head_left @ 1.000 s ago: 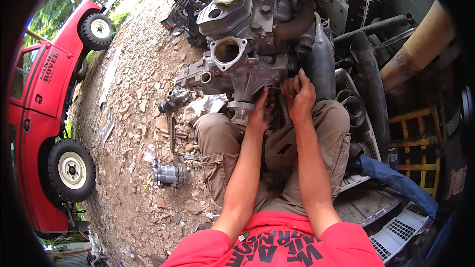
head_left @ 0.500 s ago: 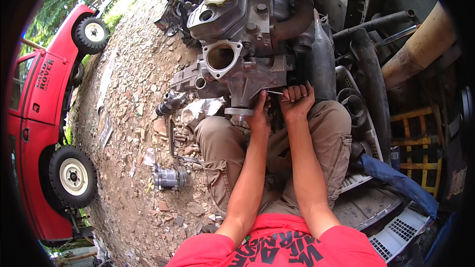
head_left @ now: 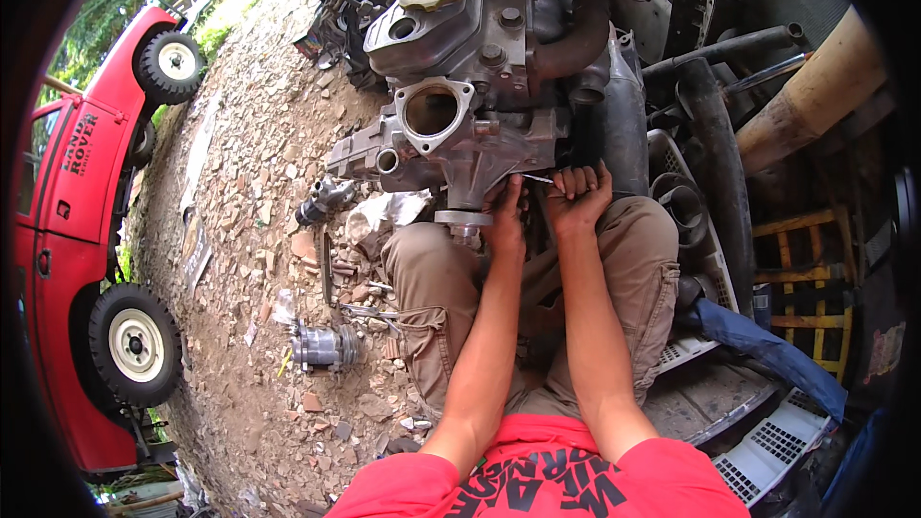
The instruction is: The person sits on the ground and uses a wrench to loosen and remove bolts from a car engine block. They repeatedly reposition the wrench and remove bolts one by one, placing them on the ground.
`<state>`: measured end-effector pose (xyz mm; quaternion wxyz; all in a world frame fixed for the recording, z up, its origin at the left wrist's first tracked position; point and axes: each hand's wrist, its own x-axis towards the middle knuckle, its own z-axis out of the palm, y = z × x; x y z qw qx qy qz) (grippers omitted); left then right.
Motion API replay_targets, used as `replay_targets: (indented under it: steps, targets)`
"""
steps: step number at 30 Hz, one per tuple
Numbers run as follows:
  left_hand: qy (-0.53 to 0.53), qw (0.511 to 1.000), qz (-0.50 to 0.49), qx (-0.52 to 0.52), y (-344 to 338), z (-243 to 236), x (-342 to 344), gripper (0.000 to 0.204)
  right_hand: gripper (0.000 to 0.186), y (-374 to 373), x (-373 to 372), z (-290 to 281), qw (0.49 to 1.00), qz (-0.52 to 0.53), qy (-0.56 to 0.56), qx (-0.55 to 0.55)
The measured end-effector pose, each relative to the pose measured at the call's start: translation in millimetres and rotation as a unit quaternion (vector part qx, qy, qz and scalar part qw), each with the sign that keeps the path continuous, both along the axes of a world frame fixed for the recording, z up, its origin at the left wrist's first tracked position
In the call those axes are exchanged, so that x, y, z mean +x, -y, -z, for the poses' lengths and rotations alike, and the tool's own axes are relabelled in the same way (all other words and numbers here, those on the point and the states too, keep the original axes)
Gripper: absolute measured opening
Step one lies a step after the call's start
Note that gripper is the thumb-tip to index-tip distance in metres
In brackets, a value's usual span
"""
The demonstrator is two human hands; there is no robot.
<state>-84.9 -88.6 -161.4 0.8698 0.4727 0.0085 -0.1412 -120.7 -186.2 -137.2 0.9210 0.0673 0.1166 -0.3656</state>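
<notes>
A grey, dirty engine (head_left: 443, 53) stands in front of me, with a yellowish round cap and an open three-cornered port. At its lower front is a round metal flange (head_left: 463, 218). My right hand (head_left: 579, 201) is closed round a slim, shiny metal hand tool (head_left: 538, 178); its exact kind does not show. The tool's thin shaft points left to the engine's underside. Beside its far end, my left hand (head_left: 506, 216) is tucked under the housing, thumb up and fingers bent. What its fingers grip is hidden by the casting.
Left of my knees, a compressor-like metal part (head_left: 324, 346), a dark pipe fitting (head_left: 325, 200) and loose tools (head_left: 365, 311) lie on stony ground. A red off-road vehicle (head_left: 72, 240) is farther left. On my right are pipes (head_left: 720, 149), a bamboo pole (head_left: 815, 86) and a white crate (head_left: 772, 451).
The slim tool's shaft is tilted slightly differently between my hands. Both hands stay nearly in place under the engine. The view has shifted a little.
</notes>
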Motion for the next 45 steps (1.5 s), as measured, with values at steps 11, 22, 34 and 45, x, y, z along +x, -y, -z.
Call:
replay_targets:
  steps: [11, 22, 34, 45]
  targets:
    - [-0.069, 0.988, 0.1, -0.097, -11.6, -0.9, 6.6, 0.032, 0.048, -54.3, -13.5, -95.0, 0.757, 0.016, -0.308, -0.576]
    - [-0.095, 0.969, 0.18, -0.138, -14.7, -1.2, 11.9, 0.024, 0.051, -39.2, -7.0, -85.6, 0.803, -0.029, -0.259, -0.535]
    - [-0.131, 0.955, 0.199, -0.179, -14.2, -2.3, 4.6, 0.025, 0.051, -55.2, -8.5, -93.2, 0.799, 0.01, -0.339, -0.497]
    - [-0.122, 0.979, 0.14, -0.083, -23.2, -16.5, -10.7, 0.022, 0.046, -15.2, -24.8, -73.8, 0.958, -0.01, -0.119, -0.26]
